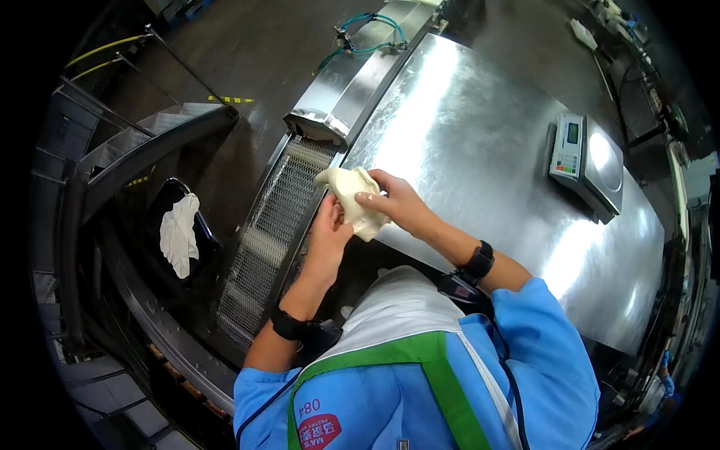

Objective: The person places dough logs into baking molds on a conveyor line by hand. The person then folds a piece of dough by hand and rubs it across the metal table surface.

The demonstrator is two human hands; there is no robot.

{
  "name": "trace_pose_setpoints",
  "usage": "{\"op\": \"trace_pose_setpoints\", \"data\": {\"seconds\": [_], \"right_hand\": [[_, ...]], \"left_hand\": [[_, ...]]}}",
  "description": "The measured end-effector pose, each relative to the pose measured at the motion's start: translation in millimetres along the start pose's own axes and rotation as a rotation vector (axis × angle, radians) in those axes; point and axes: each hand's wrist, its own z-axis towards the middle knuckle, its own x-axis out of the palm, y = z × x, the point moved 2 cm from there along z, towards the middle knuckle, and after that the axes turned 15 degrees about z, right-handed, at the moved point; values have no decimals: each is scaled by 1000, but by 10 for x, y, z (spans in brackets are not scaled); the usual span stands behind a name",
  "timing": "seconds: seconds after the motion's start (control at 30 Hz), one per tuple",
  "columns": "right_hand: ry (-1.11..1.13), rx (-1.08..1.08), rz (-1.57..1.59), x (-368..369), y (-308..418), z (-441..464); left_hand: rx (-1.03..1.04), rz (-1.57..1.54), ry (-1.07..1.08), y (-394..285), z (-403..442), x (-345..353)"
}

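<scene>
Standing far left: metal steps (154,135), rails alongside, part of the railing yellow. Next, a white cloth (180,234) draped on a dark stand (207,241), exact type unclear. Right of that, a mesh conveyor (270,202) running at a slant; its far end goes under a shiny metal cover (330,94), with teal tubing (367,50) farther along on top.

Left hand (326,241), black strap (291,324) on the wrist, comes up from below beside the conveyor's right edge. Its fingers are pinching the lower left edge of a pale dough piece (351,195); some fingertips hidden behind it. Dough piece is up in the air between both hands, over the conveyor's right edge and the worktop's near left corner; soft, uneven, upper left part folding over, lower end hanging down. Right hand (399,204) grips its right side: thumb on the face toward the camera, other fingers bent round the upper edge, partly hidden. Both hands touch the dough piece, apart from each other. Black strap on the right wrist too, blue sleeves on both arms.

Right of the hands, steel worktop (480,157), bright glare streaks. Scale (589,161) on its right part, tilted in view, small display and keypad facing left, well apart from the hands.
</scene>
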Motion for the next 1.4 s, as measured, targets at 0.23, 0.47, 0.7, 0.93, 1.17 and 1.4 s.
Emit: {"op": "trace_pose_setpoints", "data": {"seconds": [0.23,0.47,0.7,0.93,1.17,1.4], "right_hand": [[34,200,597,-90,79,71],[104,177,462,56,27,-63],[111,205,227,-141,-18,-103],[291,-177,-267,-66,-21,-193],[-123,67,0,-719,-472,-250],[-593,-258,-1233,-1840,-133,-294]], "left_hand": [[26,-123,139,8,-105,-42],[-107,-103,24,-2,-93,-57],[-87,-11,-20,71,-62,-119],[-98,69,115,107,-99,-48],[-51,361,5,374,41,-176],[-172,343,46,230,-139,-295]]}}
